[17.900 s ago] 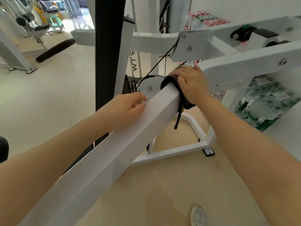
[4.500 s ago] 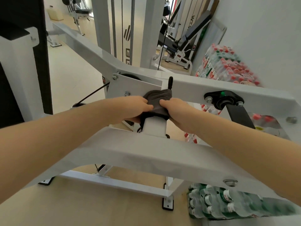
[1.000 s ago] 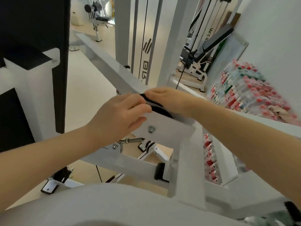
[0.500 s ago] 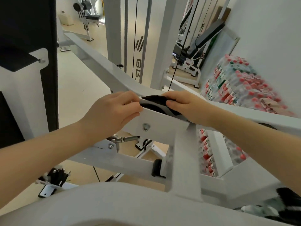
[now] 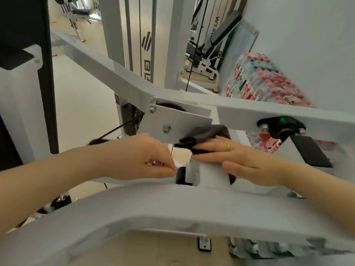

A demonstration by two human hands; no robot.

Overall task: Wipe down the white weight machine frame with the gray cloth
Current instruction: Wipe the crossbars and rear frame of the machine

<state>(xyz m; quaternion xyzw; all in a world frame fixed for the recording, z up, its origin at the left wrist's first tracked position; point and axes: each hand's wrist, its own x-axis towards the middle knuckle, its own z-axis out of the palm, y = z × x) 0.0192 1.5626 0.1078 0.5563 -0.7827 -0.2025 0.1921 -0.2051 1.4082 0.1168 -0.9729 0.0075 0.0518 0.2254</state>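
Wiping the short white upright of the weight machine frame [image 5: 123, 73] with the gray cloth [image 5: 209, 132], just below the bolted pulley plate [image 5: 178, 123].

Right hand [image 5: 242, 162] lies flat with straight fingers on the cloth, pressing it against the top of the upright where that post meets the plate's lower edge, while the thumb wraps the near side; a dark corner of cloth hangs out beneath the palm, so the cloth seems draped round the post to clean several faces at once. Left hand [image 5: 142, 156] sits at the post's left edge with fingers curled and tips pinched together; whether it pinches a cloth edge or only steadies itself I cannot tell. Behind the far crossbeam, packs of bottled water [image 5: 265, 83] are stacked against the wall.
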